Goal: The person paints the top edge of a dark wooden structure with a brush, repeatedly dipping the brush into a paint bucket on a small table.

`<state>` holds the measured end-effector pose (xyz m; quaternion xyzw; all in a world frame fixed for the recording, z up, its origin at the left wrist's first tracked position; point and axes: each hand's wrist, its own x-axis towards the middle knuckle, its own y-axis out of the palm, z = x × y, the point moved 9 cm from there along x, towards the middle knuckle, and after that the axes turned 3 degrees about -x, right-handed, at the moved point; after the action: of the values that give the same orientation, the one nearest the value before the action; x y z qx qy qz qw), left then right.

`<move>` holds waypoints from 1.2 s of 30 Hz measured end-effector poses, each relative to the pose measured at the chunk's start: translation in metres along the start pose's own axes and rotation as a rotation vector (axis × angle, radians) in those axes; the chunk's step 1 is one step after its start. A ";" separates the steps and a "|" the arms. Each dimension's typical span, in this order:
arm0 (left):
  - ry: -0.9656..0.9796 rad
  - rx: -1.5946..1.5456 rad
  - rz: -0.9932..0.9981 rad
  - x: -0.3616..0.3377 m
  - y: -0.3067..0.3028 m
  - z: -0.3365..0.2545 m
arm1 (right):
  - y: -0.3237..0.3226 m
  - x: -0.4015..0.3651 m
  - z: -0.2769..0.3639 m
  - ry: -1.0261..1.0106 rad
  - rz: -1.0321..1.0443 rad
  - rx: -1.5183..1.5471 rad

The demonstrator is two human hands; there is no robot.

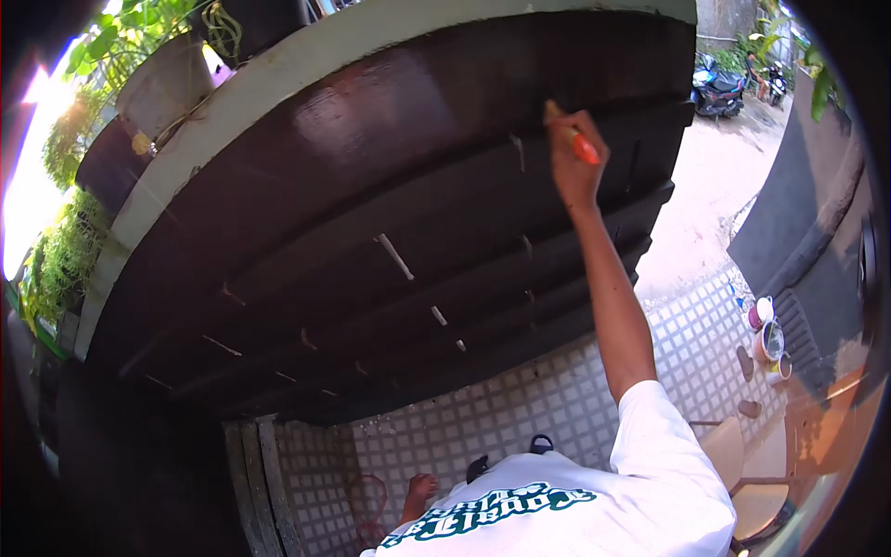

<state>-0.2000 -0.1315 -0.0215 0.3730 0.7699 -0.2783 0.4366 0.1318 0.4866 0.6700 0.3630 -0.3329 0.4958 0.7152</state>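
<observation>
R hand (566, 165) grips orange-handled brush (585, 148) at dark stepped panel (483, 88), upper ctr-right of frame; L hand (422, 486) lower ctr, can't tell grip. Prob. best w/ light, even strokes along panel's curve.

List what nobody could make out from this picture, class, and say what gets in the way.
All in the head view:
1. Brush: middle of the handle, hidden by the right hand.
2. Small containers at right: any labels, too small to read.
3. Dark pot at the top: its upper part, cut off by the picture's edge.
4. Motorbike: any number plate, too small.
</observation>
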 end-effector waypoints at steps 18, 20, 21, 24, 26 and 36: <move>0.141 0.550 0.165 0.040 0.087 -0.107 | -0.365 -0.451 -0.056 1.500 -0.395 0.118; 0.144 0.704 0.217 0.049 0.098 -0.126 | -0.410 -0.495 -0.027 1.551 -0.486 0.031; 0.149 0.776 0.244 0.053 0.105 -0.137 | -0.425 -0.504 -0.011 1.529 -0.552 0.003; 0.133 1.042 0.259 0.076 0.127 -0.165 | -0.457 -0.507 0.025 1.398 -0.730 -0.052; 0.155 1.110 0.327 0.091 0.155 -0.182 | -0.468 -0.503 0.052 1.272 -0.838 -0.085; 0.464 1.200 0.726 0.042 0.299 -0.241 | -0.420 -0.582 0.202 1.033 -1.206 -0.149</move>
<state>-0.0821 0.2334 0.0222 0.8281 0.3860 -0.4036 0.0482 0.3411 -0.0603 0.2078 0.1559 0.2622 0.1055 0.9465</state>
